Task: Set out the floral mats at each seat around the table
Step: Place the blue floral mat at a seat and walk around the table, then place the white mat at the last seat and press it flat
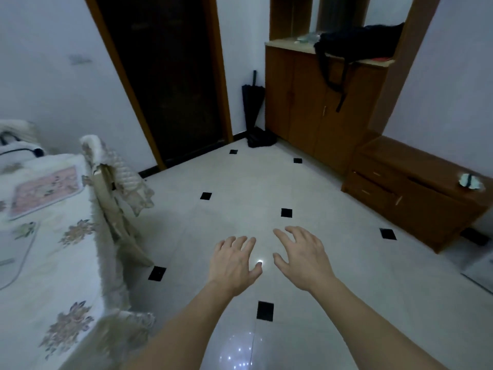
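table (53, 263) cut by left edge, second mat (13, 252) (pale) cropped

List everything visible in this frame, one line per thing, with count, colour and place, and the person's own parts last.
Table: 1, covered in a cream cloth with flower prints, left edge.
Floral mat: 1 clearly seen, pink, lying flat on the table at far left; a pale second one nearer the camera may be another, hard to tell.
Chair: 1, cream lacy cover, pushed in beside the table.
Door: 1, dark brown, back wall.
Umbrella: 1, black, corner beside the cabinet.
Cabinet: 1, brown wood, right of the door.
Bag: 1, black, on the cabinet top.
Low drawer unit: 1, brown, right.
Floor: white tiles, black squares.
Left hand: empty, open.
Right hand: empty, open.
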